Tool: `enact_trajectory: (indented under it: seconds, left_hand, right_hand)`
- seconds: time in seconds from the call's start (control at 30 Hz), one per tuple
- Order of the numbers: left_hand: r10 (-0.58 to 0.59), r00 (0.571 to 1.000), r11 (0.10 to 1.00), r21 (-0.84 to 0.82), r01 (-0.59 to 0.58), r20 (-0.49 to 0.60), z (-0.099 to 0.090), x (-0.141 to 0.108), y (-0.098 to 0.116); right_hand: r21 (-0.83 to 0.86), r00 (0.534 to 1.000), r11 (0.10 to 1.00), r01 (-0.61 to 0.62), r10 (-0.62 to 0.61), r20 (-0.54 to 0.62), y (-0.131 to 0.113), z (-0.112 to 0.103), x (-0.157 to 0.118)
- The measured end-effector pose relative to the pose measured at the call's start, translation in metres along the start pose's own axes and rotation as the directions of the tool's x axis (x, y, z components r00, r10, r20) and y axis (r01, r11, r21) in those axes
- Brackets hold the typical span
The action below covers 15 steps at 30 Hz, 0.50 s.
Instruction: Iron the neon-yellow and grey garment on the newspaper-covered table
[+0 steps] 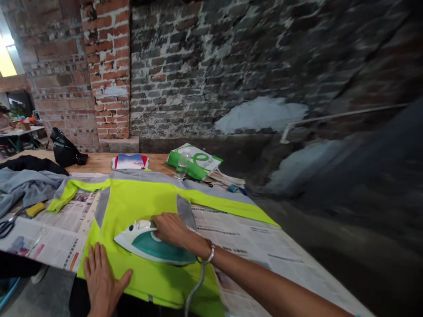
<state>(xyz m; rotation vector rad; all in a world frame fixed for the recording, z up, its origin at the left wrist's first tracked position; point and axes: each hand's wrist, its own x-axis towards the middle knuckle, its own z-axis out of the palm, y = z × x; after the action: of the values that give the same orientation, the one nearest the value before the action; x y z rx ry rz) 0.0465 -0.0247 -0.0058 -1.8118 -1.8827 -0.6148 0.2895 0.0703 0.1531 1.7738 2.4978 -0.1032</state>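
Note:
A neon yellow and grey long-sleeved top (142,196) is spread over the newspaper-covered table, its sleeves stretched out to both sides. My right hand (170,226) is wrapped around the handle of a white and teal clothes iron (158,248), which rests on the middle of the top with its tip pointing left. From the back of the iron a grey cord (194,293) hangs toward the front. Flat on the lower left part of the top lies my left hand (102,277), fingers extended and holding nothing.
Newspaper (228,237) covers the tabletop. Scissors (9,224), a yellow sponge-like block (35,209) and grey cloth (28,185) lie left. Behind are a black bag (66,147), folded garment (132,161), clear bottle (182,166) and green-white bag (198,160). A brick wall (185,83) rises beyond.

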Motion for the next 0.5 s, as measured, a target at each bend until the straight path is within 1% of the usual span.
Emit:
enact_trajectory:
  seconds: [0.1, 0.2, 0.27, 0.37, 0.5]
  left_hand:
    - [0.000, 1.000, 1.000, 0.005, 0.000, 0.005, 0.001, -0.001, -0.001]
    - [0.005, 1.000, 1.000, -0.001, -0.005, 0.001, 0.000, -0.001, -0.001]
    - [0.008, 1.000, 1.000, -0.010, -0.008, 0.005, -0.001, -0.001, -0.002]
    - [0.001, 0.999, 1.000, -0.013, -0.001, 0.035, 0.001, -0.004, -0.003]
    - [-0.035, 0.995, 0.999, 0.005, 0.035, 0.092, 0.011, -0.012, -0.004]
  right_hand:
    - [-0.030, 1.000, 1.000, 0.009, -0.010, -0.020, 0.007, -0.002, 0.012]
    - [-0.048, 0.998, 0.999, -0.012, 0.009, -0.066, 0.021, -0.004, 0.037]
    - [-0.047, 0.994, 0.998, -0.043, 0.038, -0.103, 0.035, -0.004, 0.060]
    - [-0.038, 0.986, 0.995, -0.096, 0.089, -0.141, 0.060, -0.004, 0.102]
    - [-0.014, 0.969, 0.987, -0.159, 0.154, -0.191, 0.091, -0.007, 0.162]
